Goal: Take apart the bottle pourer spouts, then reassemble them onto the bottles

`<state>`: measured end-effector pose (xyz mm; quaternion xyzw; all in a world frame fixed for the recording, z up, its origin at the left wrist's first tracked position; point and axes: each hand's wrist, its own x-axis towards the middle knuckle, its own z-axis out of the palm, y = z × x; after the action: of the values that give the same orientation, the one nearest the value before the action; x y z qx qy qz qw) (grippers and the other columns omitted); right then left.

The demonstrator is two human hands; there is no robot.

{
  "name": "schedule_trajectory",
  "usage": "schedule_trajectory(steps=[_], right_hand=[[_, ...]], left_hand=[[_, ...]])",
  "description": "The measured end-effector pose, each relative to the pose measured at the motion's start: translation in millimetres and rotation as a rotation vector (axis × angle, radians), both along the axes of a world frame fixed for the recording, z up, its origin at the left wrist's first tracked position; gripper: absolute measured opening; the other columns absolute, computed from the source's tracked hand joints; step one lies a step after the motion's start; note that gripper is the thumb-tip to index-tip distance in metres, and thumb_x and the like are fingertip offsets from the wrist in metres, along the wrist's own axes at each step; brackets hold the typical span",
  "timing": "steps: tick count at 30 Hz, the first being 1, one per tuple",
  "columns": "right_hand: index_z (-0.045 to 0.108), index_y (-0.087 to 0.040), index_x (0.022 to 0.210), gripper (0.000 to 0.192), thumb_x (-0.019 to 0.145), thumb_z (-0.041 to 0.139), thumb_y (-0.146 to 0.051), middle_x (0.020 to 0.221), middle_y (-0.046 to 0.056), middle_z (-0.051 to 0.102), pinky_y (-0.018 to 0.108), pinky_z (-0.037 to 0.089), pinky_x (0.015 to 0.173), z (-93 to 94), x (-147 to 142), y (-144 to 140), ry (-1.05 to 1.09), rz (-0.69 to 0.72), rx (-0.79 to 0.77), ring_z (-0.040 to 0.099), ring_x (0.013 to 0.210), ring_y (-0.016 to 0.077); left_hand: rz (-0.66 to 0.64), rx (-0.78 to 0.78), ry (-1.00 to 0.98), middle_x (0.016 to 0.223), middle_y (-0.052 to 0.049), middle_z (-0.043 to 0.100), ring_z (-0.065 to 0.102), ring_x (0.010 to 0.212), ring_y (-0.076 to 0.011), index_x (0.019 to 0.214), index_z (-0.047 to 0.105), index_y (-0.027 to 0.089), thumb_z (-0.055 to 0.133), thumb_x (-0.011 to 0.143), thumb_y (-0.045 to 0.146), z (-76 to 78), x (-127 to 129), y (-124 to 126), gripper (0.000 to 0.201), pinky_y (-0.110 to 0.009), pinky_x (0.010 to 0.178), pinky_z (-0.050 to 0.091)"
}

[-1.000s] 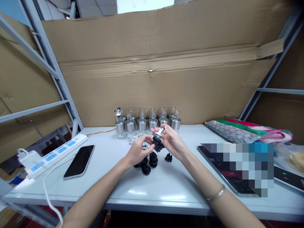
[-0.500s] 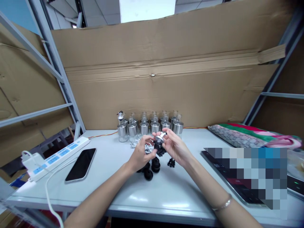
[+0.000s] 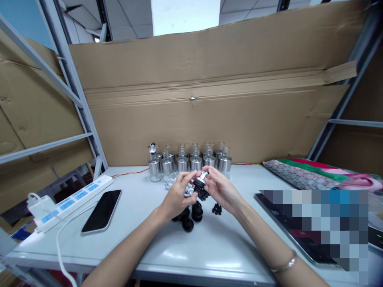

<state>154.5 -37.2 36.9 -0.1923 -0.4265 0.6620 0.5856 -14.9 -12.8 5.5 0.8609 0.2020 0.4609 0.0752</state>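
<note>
I have the left hand pinching a black stopper and the right hand gripping its silver spout, fingers half-curled, above the table. One bottle wears a pourer; the other bottles appear unfitted.

No readable text, labels, brands, numbers or signs

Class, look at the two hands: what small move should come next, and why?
Probably press the black stopper firmly against the silver spout top: the left hand has its fingers at the stopper, the right hand holds the spout top, and the parts meet. Whether they are fully seated is too small to tell.
</note>
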Motion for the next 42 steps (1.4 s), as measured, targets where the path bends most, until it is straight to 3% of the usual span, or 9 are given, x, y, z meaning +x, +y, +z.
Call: schedule_trajectory(steps=[5, 11, 14, 17, 21, 27, 35, 42], right_hand=[[0.061, -0.023, 0.084, 0.022, 0.071, 0.073, -0.036, 0.065, -0.006, 0.059, 0.021, 0.047, 0.065, -0.5, 0.1, -0.9, -0.047, 0.006, 0.002, 0.057, 0.062, 0.0081], [0.062, -0.022, 0.082, 0.025, 0.073, 0.068, -0.045, 0.079, 0.0, 0.066, 0.026, 0.047, 0.075, -5.3, -0.7, 1.8, -0.187, -0.084, 0.031, 0.058, 0.073, 0.0113], [0.064, -0.021, 0.082, 0.027, 0.074, 0.067, -0.046, 0.085, 0.002, 0.065, 0.028, 0.047, 0.078, -7.1, -0.9, 4.3, -0.294, -0.209, 0.106, 0.058, 0.078, 0.0125], [0.064, -0.021, 0.088, 0.027, 0.073, 0.067, -0.043, 0.079, 0.001, 0.062, 0.029, 0.048, 0.077, -7.6, 0.1, 5.5, -0.388, -0.318, 0.183, 0.058, 0.078, 0.0135], [0.06, -0.023, 0.098, 0.029, 0.071, 0.067, -0.031, 0.082, 0.0, 0.061, 0.031, 0.049, 0.078, -9.0, -0.1, 4.6, -0.494, -0.29, 0.325, 0.059, 0.081, 0.0147], [0.059, -0.023, 0.1, 0.033, 0.067, 0.064, -0.017, 0.103, 0.005, 0.063, 0.035, 0.049, 0.084, -13.4, -2.3, 2.6, -0.763, -0.363, 0.538, 0.06, 0.092, 0.0189], [0.054, -0.02, 0.095, 0.029, 0.067, 0.061, -0.019, 0.092, 0.005, 0.064, 0.034, 0.049, 0.081, -19.2, -1.1, 6.1, -0.973, -0.517, 0.713, 0.06, 0.084, 0.0189], [0.05, -0.02, 0.1, 0.031, 0.07, 0.057, -0.022, 0.092, 0.006, 0.062, 0.034, 0.048, 0.077, -11.5, -13.7, 22.2, -1.111, -0.506, 0.854, 0.059, 0.082, 0.0193]], left_hand=[[0.001, 0.079, 0.041, 0.124, -0.009, 0.042, 0.048, 0.119, -0.0215, 0.133, 0.036, 0.027, 0.051, 0.077, 0.01, 3.3, -1.2, -1.9, 0.06, -0.035, 0.096, 0.047], [0.019, 0.12, 0.095, 0.113, -0.009, 0.056, 0.058, 0.1, -0.0192, 0.121, 0.04, 0.021, 0.05, 0.073, 0.01, 2.7, -1.4, -1.1, 0.051, -0.032, 0.085, 0.051], [0.057, 0.122, 0.12, 0.104, -0.007, 0.06, 0.06, 0.085, -0.0164, 0.117, 0.041, 0.019, 0.05, 0.071, 0.01, 1.7, -1.8, 0.2, 0.048, -0.03, 0.077, 0.051], [0.107, 0.111, 0.136, 0.096, -0.004, 0.06, 0.058, 0.075, -0.0143, 0.114, 0.042, 0.019, 0.049, 0.071, 0.012, 2.6, -3.2, 1.9, 0.045, -0.028, 0.072, 0.049], [0.162, 0.125, 0.141, 0.089, -0.002, 0.06, 0.055, 0.068, -0.0137, 0.112, 0.043, 0.02, 0.05, 0.071, 0.013, 6.7, -7.0, 4.8, 0.042, -0.028, 0.069, 0.047], [0.223, 0.159, 0.171, 0.076, 0.001, 0.06, 0.053, 0.065, -0.0147, 0.109, 0.048, 0.019, 0.053, 0.071, 0.014, 12.6, -11.0, 6.0, 0.038, -0.028, 0.068, 0.043], [0.239, 0.173, 0.211, 0.077, 0.0, 0.061, 0.054, 0.066, -0.0144, 0.105, 0.051, 0.017, 0.054, 0.072, 0.017, 9.0, -10.9, 7.4, 0.033, -0.03, 0.075, 0.042], [0.315, 0.181, 0.184, 0.083, -0.002, 0.059, 0.053, 0.07, -0.0153, 0.116, 0.046, 0.014, 0.051, 0.076, 0.016, 5.2, -17.8, 15.5, 0.04, -0.029, 0.075, 0.043]])
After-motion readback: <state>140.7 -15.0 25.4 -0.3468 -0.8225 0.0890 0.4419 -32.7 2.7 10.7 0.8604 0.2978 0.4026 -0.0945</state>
